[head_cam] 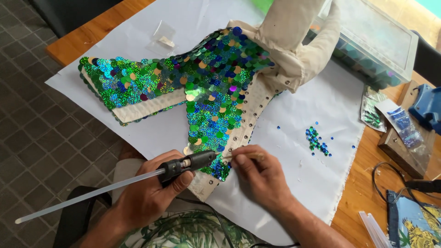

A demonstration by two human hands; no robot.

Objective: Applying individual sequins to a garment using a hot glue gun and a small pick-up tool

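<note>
A cream fabric piece (268,89) covered with green, blue and gold sequins (206,78) lies on white paper (317,105) on a wooden table. My left hand (149,193) grips a black glue gun (190,163) with a long clear glue stick (82,195) trailing from its back. Its nozzle points at the lower sequined edge. My right hand (259,172) pinches a thin stick (248,156), its tip touching the fabric beside the nozzle.
A small heap of loose blue-green sequins (316,140) sits on the paper to the right. A clear plastic box (376,41) stands at the back right. Sequin packets (404,124), a blue tool (427,108), spare glue sticks (374,229) and cables (390,183) lie along the right.
</note>
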